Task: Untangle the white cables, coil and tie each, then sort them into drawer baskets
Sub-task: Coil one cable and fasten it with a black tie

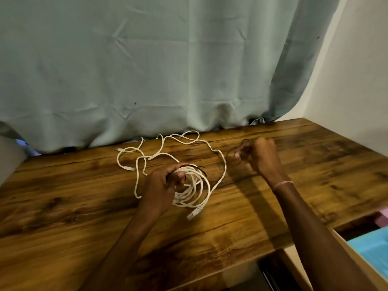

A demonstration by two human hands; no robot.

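Above wooden table (84,196), hands apart: left hand (159,185) grips coiled cable (197,171), raised right hand (262,156) pinches dark tie (244,141)

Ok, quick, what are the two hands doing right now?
Left hand: grips the coiled white cable.
Right hand: pinches a thin dark tie, blurred.

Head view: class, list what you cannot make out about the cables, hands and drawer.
Right hand: motion-blurred in the head view; the thin dark tie it pinches is barely visible.
White coil: partly hidden by the left hand gripping it.
Blue basket and pink basket: cut off by the right edge.
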